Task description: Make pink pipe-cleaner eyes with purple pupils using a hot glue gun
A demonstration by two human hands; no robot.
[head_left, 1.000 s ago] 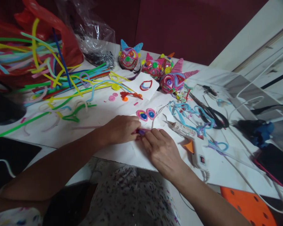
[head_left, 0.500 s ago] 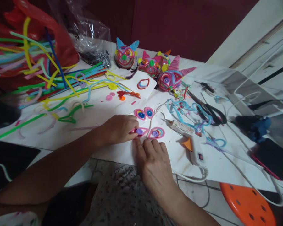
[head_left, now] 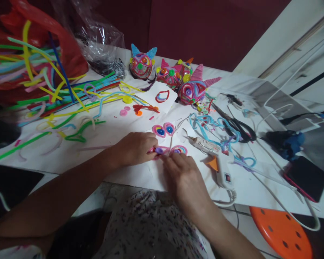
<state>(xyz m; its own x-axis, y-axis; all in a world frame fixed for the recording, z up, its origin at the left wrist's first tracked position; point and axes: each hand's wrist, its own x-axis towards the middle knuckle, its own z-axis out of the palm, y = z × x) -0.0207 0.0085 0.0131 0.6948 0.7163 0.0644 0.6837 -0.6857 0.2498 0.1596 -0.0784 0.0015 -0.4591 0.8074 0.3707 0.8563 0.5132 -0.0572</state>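
Near the table's front edge, my left hand (head_left: 139,146) has its fingers closed at the left end of a pink eye shape with a purple centre (head_left: 158,150). My right hand (head_left: 182,167) is at the right side of that same piece, its fingertips bent down on it. Partly under the right fingers lies a second pink eye shape (head_left: 183,149). Just behind is a pair of pink eyes with blue centres (head_left: 164,130) on white paper. The white glue gun (head_left: 223,172) rests to the right of my right hand.
Colourful pipe cleaners (head_left: 70,93) spill from a red bag (head_left: 72,54) at left. Several decorated cat-like heads (head_left: 142,65) stand at the back. Black scissors (head_left: 239,129), blue loops, cables and a dark phone-like object (head_left: 306,178) lie at right. An orange stool (head_left: 280,230) stands below.
My right hand has shifted right and its fingers now partly cover the right-hand eye shape. My left hand stays at the left one. The view has moved slightly.
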